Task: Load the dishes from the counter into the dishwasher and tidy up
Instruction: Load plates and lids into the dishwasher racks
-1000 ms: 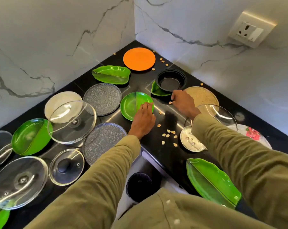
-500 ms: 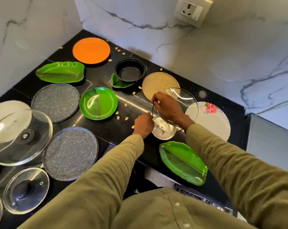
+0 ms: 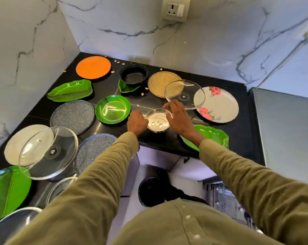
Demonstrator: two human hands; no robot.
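Change: Both our hands have closed in on the small steel dish since half a second ago, when only the left was beside it and the right was at the glass lid's rim.
Counter point(image 3: 238, 135): black, L-shaped, crowded with plates and lids; its front edge runs just below the dish, with open floor and a dark bin point(image 3: 149, 190) beneath.
Glass lid point(image 3: 184, 94): lies tilted across the tan plate point(image 3: 158, 82) and the floral plate point(image 3: 220, 106), just behind our right hand.
Green leaf plate point(image 3: 215, 134): partly under our right wrist, near the edge.
Green round plate point(image 3: 112, 109): just left of our left hand.
Left hand point(image 3: 137, 121): fingers curled, at the dish's left rim; whether they grip it we cannot tell.
Right hand point(image 3: 178, 117): fingers bent over the dish's right rim, apparently holding it.
Small steel dish point(image 3: 158, 121): between both hands, on or barely above the counter, near the front edge.
Step in hand: likely lifting the dish; we judge a level, straight-up lift best, then a draw toward us.
Room: open toward the front edge; lid behind and plates on both sides leave little sideways margin.
Seeds point(image 3: 138, 105): scattered behind the dish, left for tidying.
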